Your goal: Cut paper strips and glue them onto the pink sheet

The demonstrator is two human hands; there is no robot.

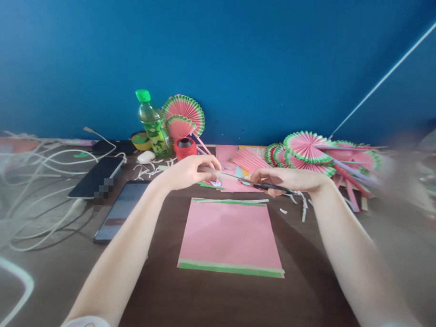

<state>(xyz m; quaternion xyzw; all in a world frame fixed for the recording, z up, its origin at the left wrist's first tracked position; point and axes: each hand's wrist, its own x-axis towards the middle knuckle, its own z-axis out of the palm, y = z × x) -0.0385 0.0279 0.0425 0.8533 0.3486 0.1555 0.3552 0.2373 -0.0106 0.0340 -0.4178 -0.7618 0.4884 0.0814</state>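
Observation:
A pink paper sheet (231,234) with green strips along its near and far edges lies flat on the dark table (213,301) before me. Beyond it, my right hand (292,179) is closed on black-handled scissors (255,183), blades pointing left. My left hand (192,171) pinches a thin pale paper strip (210,171) at the blade tips. Both hands hover just past the sheet's far edge.
Two phones (98,176) (121,209) and white cables (34,185) lie at left. A green-capped bottle (153,124), red thread spool (185,147) and a pleated paper fan (184,115) stand by the blue wall. Several finished fans (307,147) and paper scraps pile at right.

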